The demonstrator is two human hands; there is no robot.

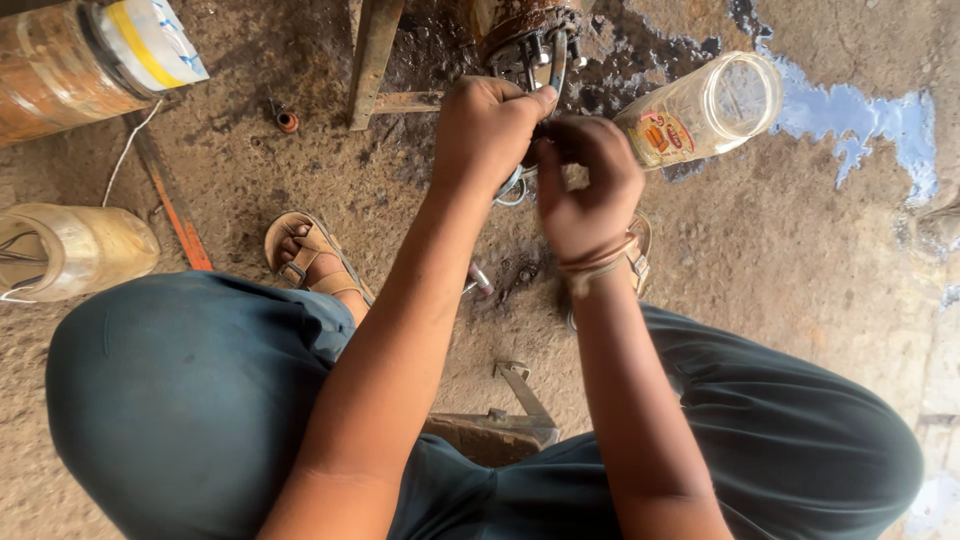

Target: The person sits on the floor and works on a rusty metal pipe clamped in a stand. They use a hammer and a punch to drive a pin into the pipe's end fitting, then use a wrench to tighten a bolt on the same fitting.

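**Both hands on a metal ring at a rusty part**

While we look down from the head view, we see the left hand (487, 130) and the right hand (585, 190) meeting just below a rusty bolted part (530, 40) at the top of the frame. Left fingers are curled tight around a thin metal ring (512, 185), which hangs under the fist; thumb pressed against the right fingertips. Right fingers are pinched together on something small at the same spot, too hidden to name. A band (598, 262) sits on the right wrist.

We note a clear jar (705, 110) with a label lying on its side just right of the hands, on the oily floor (780, 250). A blue patch (860, 120) of paint or liquid lies beyond it. On the left, a yellowish jar (70, 250) and a brown cylinder (60, 70) lie well apart from the hands. A sandalled foot (310, 258) rests below the left forearm. A metal bracket (520, 395) lies between the knees.
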